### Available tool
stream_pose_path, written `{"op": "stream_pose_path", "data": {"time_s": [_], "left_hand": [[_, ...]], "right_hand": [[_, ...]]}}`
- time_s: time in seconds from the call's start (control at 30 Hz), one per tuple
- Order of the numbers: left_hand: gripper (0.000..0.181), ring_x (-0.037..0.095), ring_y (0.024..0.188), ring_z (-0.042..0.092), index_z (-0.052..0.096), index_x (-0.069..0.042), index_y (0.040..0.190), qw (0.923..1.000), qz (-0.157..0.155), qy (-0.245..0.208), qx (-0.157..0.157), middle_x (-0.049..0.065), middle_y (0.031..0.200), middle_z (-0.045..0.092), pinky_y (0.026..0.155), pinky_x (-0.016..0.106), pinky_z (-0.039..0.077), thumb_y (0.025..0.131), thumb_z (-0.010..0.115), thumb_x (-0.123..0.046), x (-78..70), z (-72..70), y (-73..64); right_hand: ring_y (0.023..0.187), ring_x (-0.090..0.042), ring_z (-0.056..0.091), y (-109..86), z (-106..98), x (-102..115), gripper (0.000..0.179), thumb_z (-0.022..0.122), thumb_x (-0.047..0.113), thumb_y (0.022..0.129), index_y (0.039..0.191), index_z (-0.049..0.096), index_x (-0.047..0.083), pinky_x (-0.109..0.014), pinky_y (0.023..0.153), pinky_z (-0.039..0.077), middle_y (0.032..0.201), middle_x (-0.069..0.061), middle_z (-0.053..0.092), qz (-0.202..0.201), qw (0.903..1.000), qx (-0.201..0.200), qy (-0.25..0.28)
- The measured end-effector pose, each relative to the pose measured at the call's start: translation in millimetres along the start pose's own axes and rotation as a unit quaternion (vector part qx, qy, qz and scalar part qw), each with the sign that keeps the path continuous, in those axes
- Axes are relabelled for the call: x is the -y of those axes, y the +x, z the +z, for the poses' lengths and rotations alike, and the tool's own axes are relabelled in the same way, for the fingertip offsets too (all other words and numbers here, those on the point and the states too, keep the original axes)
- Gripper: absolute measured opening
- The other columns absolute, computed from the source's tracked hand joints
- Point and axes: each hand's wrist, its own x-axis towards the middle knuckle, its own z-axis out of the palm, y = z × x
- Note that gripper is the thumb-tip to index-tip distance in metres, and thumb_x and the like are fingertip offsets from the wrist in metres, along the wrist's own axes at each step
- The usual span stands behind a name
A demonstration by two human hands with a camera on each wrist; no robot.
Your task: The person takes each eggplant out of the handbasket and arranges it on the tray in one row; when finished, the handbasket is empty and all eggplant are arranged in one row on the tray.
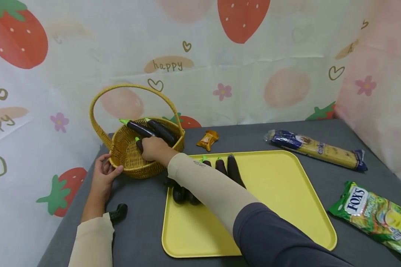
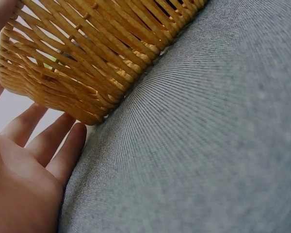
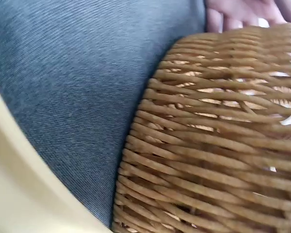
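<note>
My right hand [image 1: 157,149] reaches into the wicker basket [image 1: 147,172] and grips a dark eggplant [image 1: 139,144] with a green stem end. Beside it in the basket lie two more eggplants, one [image 1: 140,129] further left and one [image 1: 163,131] against the back right. With fingers spread and mostly straight, my left hand [image 1: 103,176] touches the basket's outer left side; the left wrist view shows those fingers [image 2: 53,141] along the weave. Several eggplants [image 1: 234,170] rest on the yellow tray [image 1: 280,207], partly hidden under my right forearm.
Behind the tray lies a small orange packet [image 1: 208,140]. At the back right is a bag of pasta [image 1: 317,148], and a green candy bag [image 1: 375,220] lies at the right edge. The basket's tall handle [image 1: 133,86] arches over its opening. A patterned cloth hangs behind the grey table.
</note>
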Motion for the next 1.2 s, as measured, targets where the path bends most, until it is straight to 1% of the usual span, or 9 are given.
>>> {"op": "stream_pose_path", "data": {"time_s": [0.07, 0.2, 0.3, 0.43, 0.57, 0.67, 0.8, 0.97, 1.2], "left_hand": [[0.054, 0.025, 0.141, 0.030, 0.034, -0.018, 0.132, 1.0000, -0.004, 0.003, -0.001, 0.021, 0.156, 0.022, 0.090, 0.017, 0.041, 0.092, 0.064, 0.002, 1.6, 1.6, -0.1], [0.054, 0.027, 0.141, 0.028, 0.033, -0.018, 0.132, 0.9999, -0.009, 0.005, 0.004, 0.021, 0.157, 0.021, 0.090, 0.016, 0.041, 0.092, 0.063, 0.002, 4.0, 5.9, 0.3], [0.053, 0.026, 0.141, 0.029, 0.033, -0.018, 0.132, 0.9999, -0.008, 0.007, 0.007, 0.021, 0.157, 0.022, 0.091, 0.016, 0.041, 0.093, 0.063, 0.001, 4.3, 7.8, 0.7], [0.052, 0.025, 0.141, 0.029, 0.033, -0.017, 0.132, 1.0000, -0.005, 0.003, 0.004, 0.021, 0.156, 0.022, 0.091, 0.016, 0.041, 0.093, 0.061, 0.003, 2.4, 6.0, 1.7], [0.054, 0.024, 0.142, 0.027, 0.033, -0.018, 0.134, 0.9999, -0.005, -0.009, 0.002, 0.021, 0.157, 0.020, 0.091, 0.016, 0.040, 0.093, 0.061, 0.004, -0.7, 3.3, 3.1], [0.055, 0.024, 0.142, 0.027, 0.033, -0.018, 0.134, 0.9999, -0.004, -0.014, -0.001, 0.021, 0.157, 0.019, 0.090, 0.016, 0.040, 0.092, 0.062, 0.004, -2.7, 2.3, 3.7], [0.056, 0.024, 0.141, 0.030, 0.034, -0.015, 0.135, 0.9998, 0.002, -0.017, -0.006, 0.022, 0.156, 0.021, 0.089, 0.016, 0.042, 0.092, 0.062, 0.005, -4.3, 1.6, 3.3], [0.056, 0.022, 0.139, 0.033, 0.034, -0.013, 0.136, 0.9997, 0.003, -0.021, -0.006, 0.022, 0.155, 0.023, 0.088, 0.015, 0.043, 0.091, 0.062, 0.006, -3.8, 1.4, 1.4], [0.057, 0.022, 0.140, 0.032, 0.033, -0.014, 0.136, 0.9997, 0.004, -0.024, -0.004, 0.021, 0.156, 0.023, 0.089, 0.015, 0.042, 0.091, 0.063, 0.005, -1.8, 3.8, -1.0]], "right_hand": [[0.074, -0.016, 0.057, -2.9, -3.1, -5.4, 0.015, 0.062, 0.023, 0.094, 0.107, 0.061, 0.015, -0.029, 0.061, 0.043, 0.092, -0.001, 0.062, 0.010, 0.9989, 0.003, 0.046], [0.096, -0.015, 0.061, -13.8, -17.1, -15.0, 0.048, 0.071, 0.031, 0.089, 0.131, 0.055, 0.014, -0.028, 0.074, 0.048, 0.118, 0.000, 0.062, 0.019, 0.9886, -0.031, 0.146], [0.110, -0.015, 0.057, -30.9, -35.2, -20.9, 0.063, 0.073, 0.033, 0.088, 0.144, 0.046, 0.016, -0.029, 0.082, 0.048, 0.130, 0.001, 0.056, 0.011, 0.9693, -0.053, 0.240], [0.106, -0.012, 0.056, -64.8, -55.4, -33.5, 0.063, 0.073, 0.030, 0.089, 0.144, 0.046, 0.014, -0.028, 0.079, 0.049, 0.121, 0.001, 0.059, -0.022, 0.9387, -0.056, 0.340], [0.105, -0.012, 0.057, -102.8, -67.6, -59.3, 0.063, 0.072, 0.029, 0.090, 0.144, 0.045, 0.013, -0.029, 0.078, 0.050, 0.117, 0.002, 0.059, -0.046, 0.9300, -0.057, 0.360], [0.106, -0.016, 0.058, -129.5, -73.7, -87.8, 0.060, 0.071, 0.027, 0.091, 0.144, 0.045, 0.014, -0.032, 0.078, 0.052, 0.118, -0.001, 0.057, -0.037, 0.9216, -0.058, 0.382], [0.108, -0.020, 0.058, -162.4, -75.7, -132.2, 0.059, 0.069, 0.025, 0.092, 0.145, 0.044, 0.015, -0.038, 0.080, 0.052, 0.122, -0.005, 0.055, 0.007, 0.9079, -0.074, 0.413], [0.114, -0.026, 0.054, -203.2, -70.8, -183.3, 0.061, 0.067, 0.025, 0.093, 0.146, 0.041, 0.012, -0.043, 0.085, 0.050, 0.130, -0.012, 0.051, 0.074, 0.9041, -0.088, 0.411], [0.112, -0.033, 0.057, -247.7, -48.9, -233.4, 0.062, 0.062, 0.023, 0.096, 0.148, 0.035, 0.003, -0.043, 0.083, 0.052, 0.135, -0.022, 0.047, 0.160, 0.8984, -0.061, 0.404]]}}
